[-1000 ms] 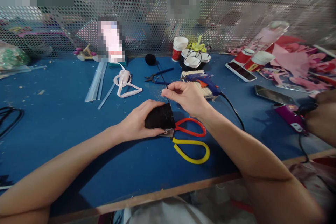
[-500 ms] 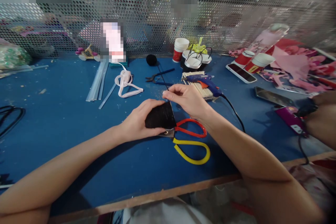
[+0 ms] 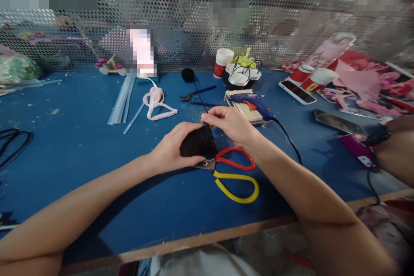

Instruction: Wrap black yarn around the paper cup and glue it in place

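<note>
L hand [image 3: 171,148] holds black cup [image 3: 197,141]; R hand [image 3: 231,124] pinches thread above scissors [image 3: 231,168].

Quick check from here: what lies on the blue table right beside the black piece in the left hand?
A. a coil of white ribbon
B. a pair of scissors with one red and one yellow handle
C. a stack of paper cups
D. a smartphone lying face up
B: the scissors lie with their pivot right at the black piece that the left hand grips, red and yellow handles pointing right.
</note>
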Demonstrator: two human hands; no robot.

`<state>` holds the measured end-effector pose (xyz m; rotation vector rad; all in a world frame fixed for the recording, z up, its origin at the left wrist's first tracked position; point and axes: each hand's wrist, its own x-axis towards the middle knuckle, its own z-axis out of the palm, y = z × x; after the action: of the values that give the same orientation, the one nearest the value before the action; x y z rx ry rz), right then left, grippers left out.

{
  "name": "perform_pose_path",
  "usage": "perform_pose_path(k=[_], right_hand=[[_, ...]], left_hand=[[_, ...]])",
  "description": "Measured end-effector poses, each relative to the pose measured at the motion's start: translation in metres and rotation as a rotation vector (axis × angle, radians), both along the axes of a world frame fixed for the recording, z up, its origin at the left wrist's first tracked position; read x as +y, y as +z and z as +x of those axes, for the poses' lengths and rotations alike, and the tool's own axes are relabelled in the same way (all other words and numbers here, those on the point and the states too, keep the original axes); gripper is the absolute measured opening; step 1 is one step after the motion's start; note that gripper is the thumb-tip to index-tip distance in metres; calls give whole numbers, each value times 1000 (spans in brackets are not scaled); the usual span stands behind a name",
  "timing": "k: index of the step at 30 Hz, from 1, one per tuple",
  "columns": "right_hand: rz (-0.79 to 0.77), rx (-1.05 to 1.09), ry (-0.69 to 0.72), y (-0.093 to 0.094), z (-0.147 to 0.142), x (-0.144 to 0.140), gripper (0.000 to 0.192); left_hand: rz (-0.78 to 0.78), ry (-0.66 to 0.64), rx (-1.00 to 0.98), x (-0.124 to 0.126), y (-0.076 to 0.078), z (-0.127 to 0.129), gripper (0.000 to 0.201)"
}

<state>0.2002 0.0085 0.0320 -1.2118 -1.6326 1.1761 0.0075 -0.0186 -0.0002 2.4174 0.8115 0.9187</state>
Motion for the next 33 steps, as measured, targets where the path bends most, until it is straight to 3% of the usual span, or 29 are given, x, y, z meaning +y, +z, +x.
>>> perform_pose_path(k=[15,24,33], right_hand=[[-123,104,56,-6,1,4,30],[-28,36,34,-6,0,1,29],[28,53,44,-7,1,0,26]], left_hand=[[-12,1,-6,0,1,0,66],[10,8,32,0,3,1,75],[249,1,109,2,-3,-1,63]])
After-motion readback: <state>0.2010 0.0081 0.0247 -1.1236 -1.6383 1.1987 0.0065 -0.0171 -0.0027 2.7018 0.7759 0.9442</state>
